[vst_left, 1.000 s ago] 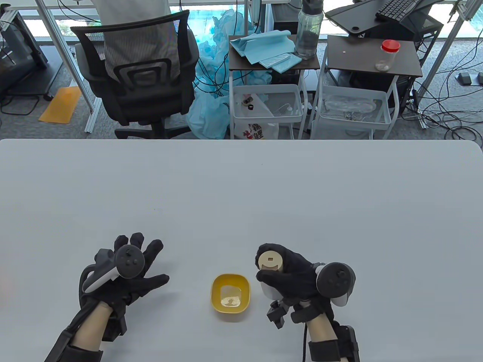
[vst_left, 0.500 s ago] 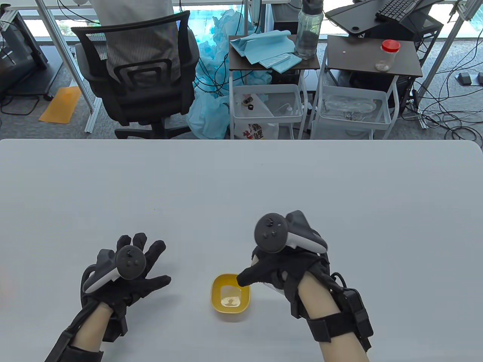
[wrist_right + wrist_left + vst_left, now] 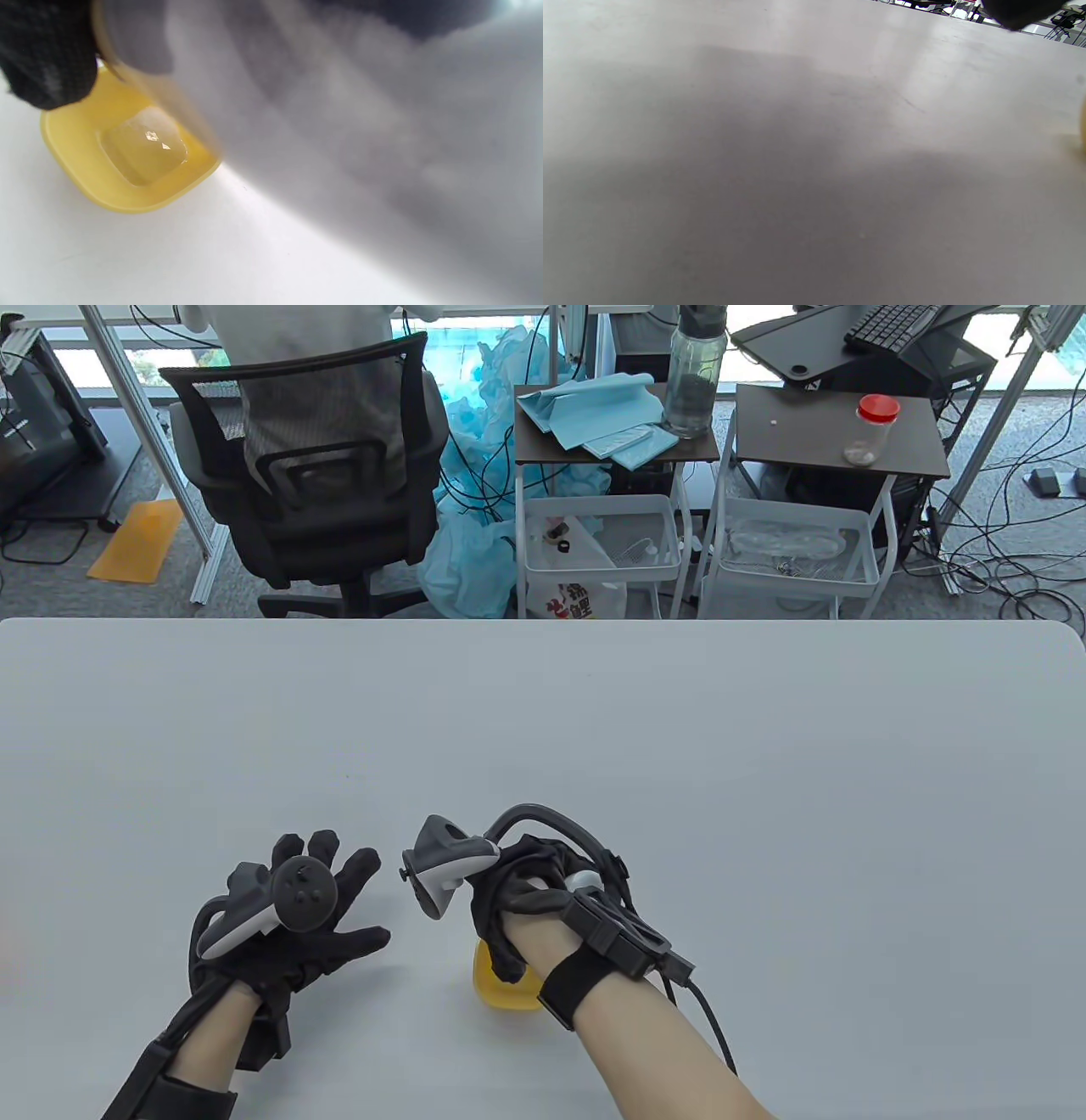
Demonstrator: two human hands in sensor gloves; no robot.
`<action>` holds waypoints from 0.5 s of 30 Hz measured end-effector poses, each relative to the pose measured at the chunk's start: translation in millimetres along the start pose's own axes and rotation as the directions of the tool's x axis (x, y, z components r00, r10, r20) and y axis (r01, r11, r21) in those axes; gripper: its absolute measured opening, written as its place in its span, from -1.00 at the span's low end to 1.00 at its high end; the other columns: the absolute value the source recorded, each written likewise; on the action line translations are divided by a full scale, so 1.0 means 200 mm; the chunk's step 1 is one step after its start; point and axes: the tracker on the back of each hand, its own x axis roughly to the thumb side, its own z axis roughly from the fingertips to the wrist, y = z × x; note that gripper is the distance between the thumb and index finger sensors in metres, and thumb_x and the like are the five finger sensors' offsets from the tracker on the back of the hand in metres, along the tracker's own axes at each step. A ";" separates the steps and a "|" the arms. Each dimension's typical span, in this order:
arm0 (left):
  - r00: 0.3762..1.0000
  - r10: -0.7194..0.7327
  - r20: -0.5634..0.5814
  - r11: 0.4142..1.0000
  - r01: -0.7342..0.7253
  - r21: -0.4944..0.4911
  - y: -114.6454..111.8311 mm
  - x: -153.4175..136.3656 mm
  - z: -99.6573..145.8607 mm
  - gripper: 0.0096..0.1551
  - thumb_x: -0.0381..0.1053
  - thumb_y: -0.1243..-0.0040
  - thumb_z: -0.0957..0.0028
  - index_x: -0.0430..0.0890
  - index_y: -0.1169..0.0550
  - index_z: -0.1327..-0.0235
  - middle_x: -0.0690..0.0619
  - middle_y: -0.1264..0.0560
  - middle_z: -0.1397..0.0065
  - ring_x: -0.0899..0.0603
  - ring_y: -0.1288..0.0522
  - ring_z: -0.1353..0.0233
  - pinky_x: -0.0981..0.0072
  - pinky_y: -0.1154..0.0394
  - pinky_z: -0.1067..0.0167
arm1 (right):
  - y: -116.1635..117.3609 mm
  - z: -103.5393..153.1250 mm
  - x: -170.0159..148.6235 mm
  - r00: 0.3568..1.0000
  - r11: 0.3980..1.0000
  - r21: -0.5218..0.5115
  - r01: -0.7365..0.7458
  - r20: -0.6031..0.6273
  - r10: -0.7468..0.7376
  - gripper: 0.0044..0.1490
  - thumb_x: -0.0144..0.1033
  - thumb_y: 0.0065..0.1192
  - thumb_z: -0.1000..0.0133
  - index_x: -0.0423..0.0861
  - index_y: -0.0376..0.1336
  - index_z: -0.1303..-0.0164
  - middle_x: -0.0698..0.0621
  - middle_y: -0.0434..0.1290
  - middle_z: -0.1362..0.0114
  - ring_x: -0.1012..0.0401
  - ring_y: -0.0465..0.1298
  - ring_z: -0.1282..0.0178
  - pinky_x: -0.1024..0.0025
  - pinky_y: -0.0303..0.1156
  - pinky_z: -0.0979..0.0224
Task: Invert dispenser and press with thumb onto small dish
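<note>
My right hand [image 3: 517, 929] is turned over above the small yellow dish [image 3: 502, 991] and grips the dispenser, which its fingers almost wholly hide in the table view. In the right wrist view the dispenser's pale body [image 3: 318, 127] runs blurred across the frame. Its beige end points down over the dish [image 3: 127, 178], with a gloved fingertip [image 3: 46, 55] beside it. The dish holds a little pale stuff at its bottom. My left hand [image 3: 318, 920] lies open and empty on the table, left of the dish.
The grey table [image 3: 594, 729] stretches far beyond the hands. Behind its far edge stand an office chair [image 3: 314, 475] and two small carts [image 3: 611, 449]. The left wrist view shows only tabletop [image 3: 797, 169] and a sliver of the dish [image 3: 1083, 127].
My right hand has rolled over and moved left from beside the dish to above it, turning the dispenser from upright to upside down. The left hand has barely moved.
</note>
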 end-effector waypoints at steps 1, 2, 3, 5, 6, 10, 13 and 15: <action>1.000 0.002 0.001 1.000 -0.002 0.001 0.00 0.00 0.00 0.04 0.69 0.06 -0.02 0.47 0.27 -0.54 0.11 0.48 -0.74 -0.39 0.50 -0.73 -0.71 0.33 -0.37 | -0.01 -0.01 0.01 1.000 1.000 0.003 -0.019 -0.001 0.019 -0.02 0.39 0.30 0.06 -0.25 0.43 -0.17 -0.23 0.62 -0.07 -0.14 0.66 0.07 -0.13 0.51 -0.10; 1.000 0.003 0.001 1.000 -0.003 0.003 0.00 0.00 0.00 0.04 0.69 0.06 -0.02 0.47 0.27 -0.55 0.11 0.48 -0.74 -0.39 0.50 -0.73 -0.71 0.34 -0.37 | -0.01 -0.02 0.02 1.000 1.000 0.001 -0.027 0.001 0.027 -0.05 0.37 0.29 0.05 -0.24 0.43 -0.17 -0.23 0.62 -0.06 -0.14 0.66 0.07 -0.12 0.51 -0.11; 1.000 0.003 0.002 1.000 -0.003 0.004 0.00 0.00 0.00 0.04 0.69 0.06 -0.02 0.47 0.27 -0.55 0.10 0.48 -0.74 -0.39 0.50 -0.73 -0.71 0.33 -0.37 | -0.01 -0.03 0.03 1.000 1.000 0.004 -0.031 0.002 0.031 -0.06 0.36 0.28 0.04 -0.24 0.43 -0.16 -0.23 0.62 -0.06 -0.14 0.66 0.07 -0.12 0.51 -0.11; 1.000 0.002 0.004 1.000 -0.002 0.006 0.00 0.00 0.00 0.04 0.70 0.06 -0.02 0.47 0.27 -0.54 0.11 0.48 -0.74 -0.39 0.50 -0.73 -0.71 0.34 -0.37 | -0.02 -0.04 0.03 1.000 1.000 0.014 -0.016 0.006 0.016 -0.07 0.35 0.28 0.03 -0.24 0.44 -0.16 -0.23 0.62 -0.07 -0.14 0.66 0.07 -0.12 0.51 -0.11; 1.000 0.001 0.004 1.000 -0.001 0.005 0.00 0.00 0.00 0.04 0.70 0.06 -0.02 0.47 0.27 -0.54 0.11 0.48 -0.74 -0.39 0.50 -0.73 -0.71 0.34 -0.37 | -0.02 -0.04 0.03 1.000 1.000 0.012 -0.022 0.008 0.022 -0.07 0.35 0.28 0.03 -0.24 0.44 -0.16 -0.23 0.63 -0.06 -0.14 0.66 0.07 -0.12 0.51 -0.11; 1.000 -0.004 0.003 1.000 0.004 0.002 0.00 0.00 -0.01 0.04 0.69 0.06 -0.02 0.47 0.27 -0.55 0.10 0.48 -0.74 -0.39 0.50 -0.73 -0.71 0.34 -0.37 | -0.04 -0.05 0.03 1.000 1.000 0.003 -0.023 0.011 0.023 -0.07 0.35 0.29 0.03 -0.23 0.44 -0.16 -0.23 0.63 -0.06 -0.14 0.66 0.07 -0.11 0.52 -0.11; 1.000 -0.014 0.002 1.000 0.014 0.000 0.00 0.01 0.00 0.04 0.69 0.06 -0.02 0.47 0.27 -0.54 0.11 0.48 -0.74 -0.39 0.50 -0.73 -0.71 0.34 -0.37 | -0.04 -0.05 0.03 1.000 1.000 -0.004 -0.011 0.018 0.012 -0.08 0.35 0.29 0.04 -0.23 0.44 -0.16 -0.23 0.63 -0.07 -0.14 0.66 0.06 -0.11 0.51 -0.11; 1.000 -0.018 0.002 1.000 0.018 0.003 0.01 0.01 0.00 0.04 0.69 0.06 -0.02 0.47 0.27 -0.54 0.11 0.48 -0.74 -0.39 0.50 -0.73 -0.71 0.34 -0.37 | -0.03 -0.03 0.01 1.000 1.000 -0.018 0.003 0.020 -0.002 -0.07 0.36 0.28 0.04 -0.21 0.44 -0.16 -0.21 0.63 -0.07 -0.13 0.66 0.06 -0.11 0.51 -0.12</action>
